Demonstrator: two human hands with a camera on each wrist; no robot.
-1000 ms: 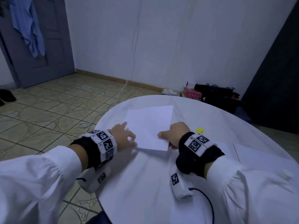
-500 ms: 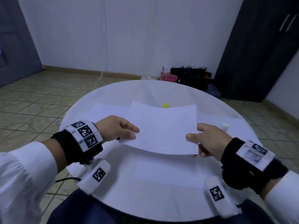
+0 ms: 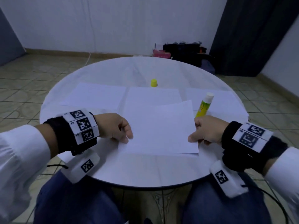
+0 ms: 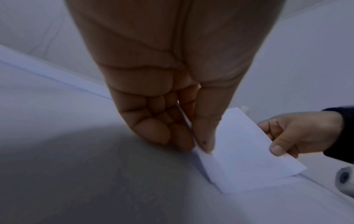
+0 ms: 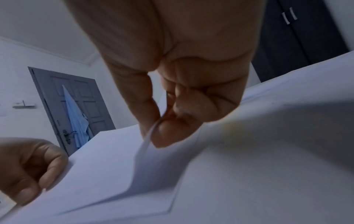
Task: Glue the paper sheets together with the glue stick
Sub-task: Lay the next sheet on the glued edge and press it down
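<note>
Above the round white table (image 3: 100, 75), a thin, limp paper sheet (image 3: 161, 131) is pinched at its side edges by the left hand (image 3: 116, 126) and right hand (image 3: 208, 130), each grip closed on it. Lowering onto the sheet beneath seems underway; pressing is judged left. Uncapped, the cylindrical glue stick (image 3: 204, 105) lies just right of it, its yellow cap (image 3: 153, 82) farther back.

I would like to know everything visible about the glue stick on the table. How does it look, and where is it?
The glue stick is a slim tube with a yellow-green printed body and a white end pointing away from the person. It seems uncapped: a yellow cap stands apart, farther back on the round white table. The stick lies tilted on a paper sheet at the table's right side, just beyond the right hand. Its near end is hidden behind that hand, so I cannot tell whether they touch. Its label print is too small to read.
</note>
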